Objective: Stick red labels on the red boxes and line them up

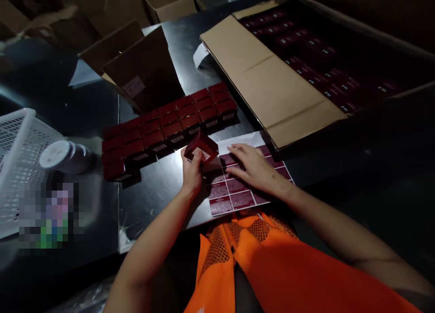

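My left hand [193, 174] grips a small dark red box [204, 146], tilted, with a pale label on the side under my thumb. To its right, my right hand [253, 168] rests over a sheet of dark red stickers [222, 205], fingers apart; whether a fingertip has hold of a sticker I cannot tell. The sheet lies on the metal table near its front edge, and part of it is hidden by my right hand. Just behind my left hand stand rows of matching dark red boxes [163, 129], several with pale labels on their front sides.
At the right is a large open carton [272, 77] full of dark red boxes, one flap reaching toward the sheet. An open cardboard box [142, 68] stands behind the rows. A white basket [20, 154] and a white-lidded jar [64, 156] are at the left.
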The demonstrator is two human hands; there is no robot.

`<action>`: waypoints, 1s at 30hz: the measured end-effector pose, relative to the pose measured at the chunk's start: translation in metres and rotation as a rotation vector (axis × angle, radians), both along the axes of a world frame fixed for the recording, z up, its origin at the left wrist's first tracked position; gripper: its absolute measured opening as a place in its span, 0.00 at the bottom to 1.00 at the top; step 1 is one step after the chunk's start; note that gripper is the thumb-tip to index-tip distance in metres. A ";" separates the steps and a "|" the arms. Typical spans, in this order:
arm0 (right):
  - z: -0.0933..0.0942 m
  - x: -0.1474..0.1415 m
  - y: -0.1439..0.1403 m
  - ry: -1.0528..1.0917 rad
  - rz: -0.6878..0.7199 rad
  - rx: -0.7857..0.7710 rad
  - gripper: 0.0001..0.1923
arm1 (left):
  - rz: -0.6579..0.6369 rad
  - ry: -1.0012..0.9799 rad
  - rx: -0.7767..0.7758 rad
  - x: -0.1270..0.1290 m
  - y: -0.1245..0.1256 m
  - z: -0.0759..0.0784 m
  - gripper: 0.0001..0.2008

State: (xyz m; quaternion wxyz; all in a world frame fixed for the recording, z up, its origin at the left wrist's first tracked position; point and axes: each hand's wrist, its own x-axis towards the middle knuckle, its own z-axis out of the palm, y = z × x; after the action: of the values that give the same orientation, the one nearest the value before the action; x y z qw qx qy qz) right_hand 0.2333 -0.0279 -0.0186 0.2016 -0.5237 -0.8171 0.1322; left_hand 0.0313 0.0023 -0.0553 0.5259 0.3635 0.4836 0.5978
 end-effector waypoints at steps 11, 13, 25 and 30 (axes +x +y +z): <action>-0.018 0.039 0.027 0.087 0.046 -0.025 0.14 | -0.001 -0.046 -0.042 0.011 0.009 -0.009 0.27; -0.018 0.035 0.024 0.096 0.029 -0.007 0.15 | 0.023 -0.036 -0.058 0.012 0.009 -0.009 0.26; -0.031 0.028 0.022 0.309 -0.055 0.169 0.09 | 0.025 -0.121 -0.090 0.017 0.006 -0.001 0.28; -0.037 0.027 0.020 0.351 -0.076 0.183 0.06 | 0.031 -0.113 -0.085 0.015 0.007 -0.004 0.27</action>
State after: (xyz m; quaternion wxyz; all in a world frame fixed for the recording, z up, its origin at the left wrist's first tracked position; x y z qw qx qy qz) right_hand 0.2599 -0.0077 -0.0552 0.3927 -0.5026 -0.7576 0.1388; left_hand 0.0460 0.0089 -0.0595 0.5581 0.2990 0.4835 0.6045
